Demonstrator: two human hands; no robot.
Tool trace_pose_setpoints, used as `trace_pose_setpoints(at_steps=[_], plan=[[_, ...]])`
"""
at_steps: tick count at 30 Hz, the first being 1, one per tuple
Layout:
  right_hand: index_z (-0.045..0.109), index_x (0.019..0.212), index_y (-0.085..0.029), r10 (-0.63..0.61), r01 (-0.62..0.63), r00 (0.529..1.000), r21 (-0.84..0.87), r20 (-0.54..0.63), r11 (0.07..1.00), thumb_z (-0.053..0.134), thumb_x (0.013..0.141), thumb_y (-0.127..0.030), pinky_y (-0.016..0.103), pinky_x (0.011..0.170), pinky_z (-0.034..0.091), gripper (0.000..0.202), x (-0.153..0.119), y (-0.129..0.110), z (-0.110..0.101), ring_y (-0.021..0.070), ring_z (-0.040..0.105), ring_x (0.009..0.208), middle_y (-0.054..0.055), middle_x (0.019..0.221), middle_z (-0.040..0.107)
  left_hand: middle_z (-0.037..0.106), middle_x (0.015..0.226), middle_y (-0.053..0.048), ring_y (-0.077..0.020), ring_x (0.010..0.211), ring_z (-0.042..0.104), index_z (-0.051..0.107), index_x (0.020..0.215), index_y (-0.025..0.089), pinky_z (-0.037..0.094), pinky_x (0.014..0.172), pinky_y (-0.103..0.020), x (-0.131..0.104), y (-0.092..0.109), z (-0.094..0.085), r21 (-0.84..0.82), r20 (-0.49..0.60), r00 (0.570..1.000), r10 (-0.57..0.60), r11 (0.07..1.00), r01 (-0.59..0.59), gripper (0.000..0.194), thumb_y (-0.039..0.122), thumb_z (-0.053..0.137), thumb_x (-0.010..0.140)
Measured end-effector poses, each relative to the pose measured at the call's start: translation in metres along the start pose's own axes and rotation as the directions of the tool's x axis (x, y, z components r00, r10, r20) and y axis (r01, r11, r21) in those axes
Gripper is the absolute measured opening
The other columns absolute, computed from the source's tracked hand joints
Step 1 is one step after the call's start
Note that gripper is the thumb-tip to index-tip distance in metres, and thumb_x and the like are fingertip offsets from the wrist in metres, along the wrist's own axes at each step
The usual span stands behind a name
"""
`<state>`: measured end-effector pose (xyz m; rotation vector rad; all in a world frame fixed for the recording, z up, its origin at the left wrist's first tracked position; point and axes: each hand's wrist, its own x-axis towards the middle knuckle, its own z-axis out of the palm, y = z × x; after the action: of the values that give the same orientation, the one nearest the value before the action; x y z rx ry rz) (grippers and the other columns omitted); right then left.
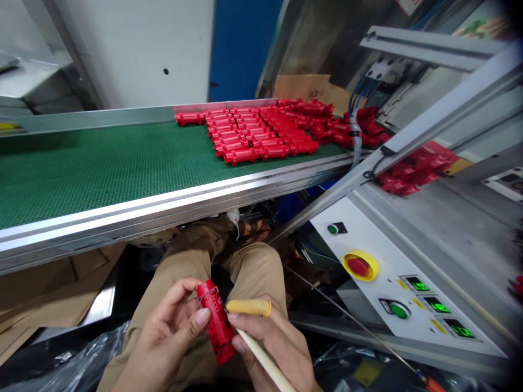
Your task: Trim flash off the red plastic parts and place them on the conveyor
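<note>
Right hand (280, 333) pinches a pale tool (265, 358), its tip close by the red cylinder (218, 324); left hand (174, 322) grips that cylinder by its upper part, above the lap (254, 264). It looks light and stiff, probably slick; sides and ends seem the surest hold. Beyond, more red pieces (241, 156) lie in rows on a green belt (102, 174).

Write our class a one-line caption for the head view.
The left hand holds a red cylinder and the right hand a pale stick beside it, before a green belt bearing red parts.
</note>
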<state>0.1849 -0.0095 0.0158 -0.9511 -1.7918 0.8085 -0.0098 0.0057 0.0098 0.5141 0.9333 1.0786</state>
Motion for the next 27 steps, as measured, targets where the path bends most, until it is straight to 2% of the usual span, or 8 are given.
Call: trace_pose_setpoints(at_steps=[6,11,13,15,19,23,25,27], plan=[[0.068,0.132,-0.025,0.007,-0.007,1.0,-0.014,0.013,1.0,0.068,0.09,-0.004,0.041,0.081,0.059,0.047,0.0,-0.001,0.001,0.0269,0.066,0.095,0.011,0.112,0.072,0.077,0.085,-0.002,-0.0191,0.079,0.071,0.074,0.098,0.025,0.059,0.075,-0.025,-0.002,0.0,0.002,-0.005,-0.049,0.999,0.007,1.0,-0.007,0.025,0.033,0.089,0.079],[0.066,0.13,-0.026,0.042,-0.041,0.998,-0.026,0.043,0.999,0.065,0.09,-0.003,0.045,0.091,0.059,0.047,-0.001,0.0,0.002,0.0292,0.065,0.102,0.011,0.114,0.073,0.078,0.085,-0.003,-0.0195,0.082,0.071,0.075,0.099,0.026,0.059,0.078,-0.025,0.0,0.001,-0.002,0.082,0.043,0.998,0.045,0.995,-0.048,0.019,0.031,0.085,0.084],[0.063,0.132,-0.026,0.063,-0.057,0.994,-0.075,0.09,0.996,0.063,0.091,-0.003,0.048,0.094,0.058,0.048,-0.003,0.001,0.003,0.0309,0.065,0.107,0.011,0.112,0.074,0.078,0.086,-0.003,-0.0208,0.082,0.071,0.077,0.099,0.025,0.059,0.078,-0.025,0.0,0.001,0.0,0.115,0.013,0.997,0.08,0.99,-0.081,0.021,0.031,0.087,0.081],[0.059,0.138,-0.026,0.039,-0.016,0.99,-0.166,0.137,0.986,0.06,0.093,-0.002,0.048,0.093,0.06,0.051,-0.006,0.003,0.005,0.0315,0.065,0.109,0.013,0.112,0.075,0.077,0.085,-0.003,-0.0209,0.081,0.07,0.077,0.097,0.026,0.059,0.075,-0.024,-0.001,0.0,0.004,0.113,-0.059,0.993,0.104,0.989,-0.096,0.023,0.033,0.089,0.078],[0.058,0.141,-0.026,-0.014,0.043,0.993,-0.257,0.114,0.965,0.053,0.098,-0.005,0.04,0.084,0.065,0.049,-0.012,0.006,0.014,0.0303,0.066,0.112,0.016,0.123,0.07,0.076,0.084,-0.001,-0.0186,0.078,0.069,0.076,0.098,0.027,0.058,0.069,-0.022,-0.003,-0.004,0.008,0.082,-0.094,0.992,0.084,0.994,-0.076,0.024,0.034,0.089,0.078],[0.065,0.131,-0.029,0.111,-0.114,0.993,-0.097,-0.037,0.989,0.06,0.103,-0.021,0.042,0.096,0.061,0.03,-0.012,0.004,0.017,0.0295,0.068,0.114,0.013,0.123,0.071,0.076,0.083,-0.001,-0.018,0.078,0.069,0.075,0.098,0.025,0.059,0.074,-0.024,-0.002,-0.004,0.006,0.052,-0.064,0.996,0.069,0.996,-0.066,0.024,0.034,0.089,0.079],[0.069,0.122,-0.029,0.255,-0.252,0.962,0.046,-0.098,0.967,0.064,0.103,-0.033,0.038,0.096,0.06,0.02,-0.01,0.002,0.012,0.028,0.07,0.112,0.011,0.118,0.074,0.076,0.083,0.0,-0.0172,0.076,0.069,0.075,0.099,0.025,0.059,0.073,-0.024,-0.002,-0.003,0.006,0.019,-0.06,0.997,0.042,0.999,-0.041,0.025,0.035,0.089,0.08],[0.071,0.116,-0.027,0.388,-0.361,0.92,0.248,-0.065,0.899,0.065,0.103,-0.043,0.034,0.093,0.06,0.021,-0.007,0.001,0.003,0.0253,0.073,0.106,0.01,0.11,0.077,0.077,0.084,0.0,-0.0165,0.076,0.069,0.075,0.099,0.026,0.059,0.072,-0.023,-0.001,-0.003,0.006,-0.008,-0.07,0.997,0.029,1.0,-0.029,0.027,0.034,0.09,0.079]])
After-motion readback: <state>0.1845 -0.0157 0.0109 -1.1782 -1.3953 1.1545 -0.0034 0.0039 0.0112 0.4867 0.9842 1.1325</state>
